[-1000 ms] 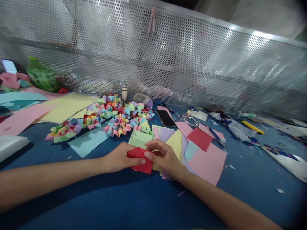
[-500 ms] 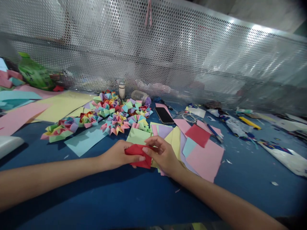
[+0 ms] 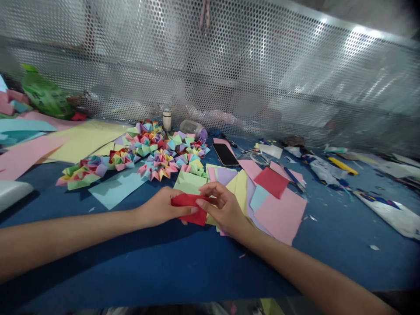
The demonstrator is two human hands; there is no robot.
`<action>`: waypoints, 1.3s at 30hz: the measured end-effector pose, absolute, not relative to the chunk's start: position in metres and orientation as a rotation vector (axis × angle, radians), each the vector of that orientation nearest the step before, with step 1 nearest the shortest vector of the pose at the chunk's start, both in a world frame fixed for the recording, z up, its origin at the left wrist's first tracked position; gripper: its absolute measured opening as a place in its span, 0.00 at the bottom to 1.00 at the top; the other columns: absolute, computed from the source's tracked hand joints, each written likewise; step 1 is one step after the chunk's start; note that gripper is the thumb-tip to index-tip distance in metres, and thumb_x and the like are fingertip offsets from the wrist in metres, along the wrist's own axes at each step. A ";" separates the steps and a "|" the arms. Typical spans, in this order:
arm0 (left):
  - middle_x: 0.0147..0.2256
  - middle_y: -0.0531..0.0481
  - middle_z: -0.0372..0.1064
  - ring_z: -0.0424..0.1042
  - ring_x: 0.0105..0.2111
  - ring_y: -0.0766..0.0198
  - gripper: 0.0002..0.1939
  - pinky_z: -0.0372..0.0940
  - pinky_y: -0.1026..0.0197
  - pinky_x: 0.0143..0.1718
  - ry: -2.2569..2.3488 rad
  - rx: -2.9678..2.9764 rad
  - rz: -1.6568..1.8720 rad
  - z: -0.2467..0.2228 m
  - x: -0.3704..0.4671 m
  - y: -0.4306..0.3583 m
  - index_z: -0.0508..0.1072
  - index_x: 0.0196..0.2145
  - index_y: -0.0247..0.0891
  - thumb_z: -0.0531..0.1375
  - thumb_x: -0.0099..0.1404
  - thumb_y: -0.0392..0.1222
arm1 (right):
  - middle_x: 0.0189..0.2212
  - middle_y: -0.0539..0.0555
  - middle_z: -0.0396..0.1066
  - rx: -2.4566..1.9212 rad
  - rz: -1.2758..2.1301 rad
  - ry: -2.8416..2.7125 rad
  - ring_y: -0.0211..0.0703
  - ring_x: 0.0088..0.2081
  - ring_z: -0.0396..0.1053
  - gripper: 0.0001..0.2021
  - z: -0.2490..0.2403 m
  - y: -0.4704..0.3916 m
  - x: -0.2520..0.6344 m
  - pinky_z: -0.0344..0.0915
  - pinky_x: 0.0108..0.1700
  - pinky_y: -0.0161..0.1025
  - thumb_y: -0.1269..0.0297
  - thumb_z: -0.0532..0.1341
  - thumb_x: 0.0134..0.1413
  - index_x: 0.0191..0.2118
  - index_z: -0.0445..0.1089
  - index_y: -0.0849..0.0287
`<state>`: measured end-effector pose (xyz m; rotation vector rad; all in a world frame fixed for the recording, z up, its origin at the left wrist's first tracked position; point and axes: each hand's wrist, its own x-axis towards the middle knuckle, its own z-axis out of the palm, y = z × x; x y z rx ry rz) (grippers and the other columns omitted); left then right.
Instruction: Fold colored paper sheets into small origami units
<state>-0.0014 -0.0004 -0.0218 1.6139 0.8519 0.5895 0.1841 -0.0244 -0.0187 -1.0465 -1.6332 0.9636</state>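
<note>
The left hand point(image 3: 158, 208) keeps a closed grip on the bent red paper point(image 3: 198, 217), above the worktop point(image 3: 147, 271). The right hand point(image 3: 228, 211) curls half-open at its edge; pinching, I cannot tell. Folding seems unfinished.

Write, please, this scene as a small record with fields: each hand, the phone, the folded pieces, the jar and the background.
Left hand: holds a red paper
Right hand: touches its right side
Phone: flat, screen dark
Folded pieces: many colours, grouped beyond the left hand
Jar: on its side
Background: metal screen with holes
</note>
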 end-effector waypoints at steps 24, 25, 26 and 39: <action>0.21 0.50 0.73 0.73 0.21 0.65 0.12 0.67 0.66 0.25 0.895 1.427 0.697 -0.018 0.001 0.000 0.74 0.26 0.31 0.65 0.53 0.45 | 0.27 0.49 0.68 -1.039 0.873 -1.483 0.38 0.31 0.69 0.12 -0.015 -0.017 0.191 0.68 0.35 0.37 0.61 0.65 0.47 0.37 0.64 0.56; 0.21 0.50 0.73 0.72 0.21 0.65 0.12 0.68 0.65 0.25 0.893 1.413 0.701 -0.017 0.001 0.000 0.74 0.26 0.31 0.65 0.52 0.44 | 0.26 0.49 0.68 -1.037 0.863 -1.481 0.38 0.31 0.69 0.12 -0.014 -0.018 0.191 0.68 0.34 0.37 0.61 0.65 0.47 0.37 0.64 0.56; 0.21 0.50 0.72 0.72 0.21 0.65 0.11 0.67 0.65 0.25 0.893 1.408 0.699 -0.017 0.002 0.000 0.74 0.26 0.31 0.66 0.52 0.44 | 0.26 0.48 0.67 -1.034 0.857 -1.486 0.38 0.30 0.69 0.12 -0.013 -0.018 0.191 0.68 0.34 0.36 0.61 0.64 0.47 0.37 0.63 0.56; 0.15 0.57 0.54 0.52 0.18 0.72 0.17 0.46 0.69 0.19 0.868 2.016 0.572 -0.019 -0.002 -0.004 0.67 0.17 0.33 0.60 0.56 0.47 | 0.23 0.49 0.63 -1.066 0.633 -2.048 0.34 0.25 0.61 0.10 -0.009 -0.027 0.186 0.57 0.27 0.32 0.60 0.58 0.55 0.27 0.67 0.59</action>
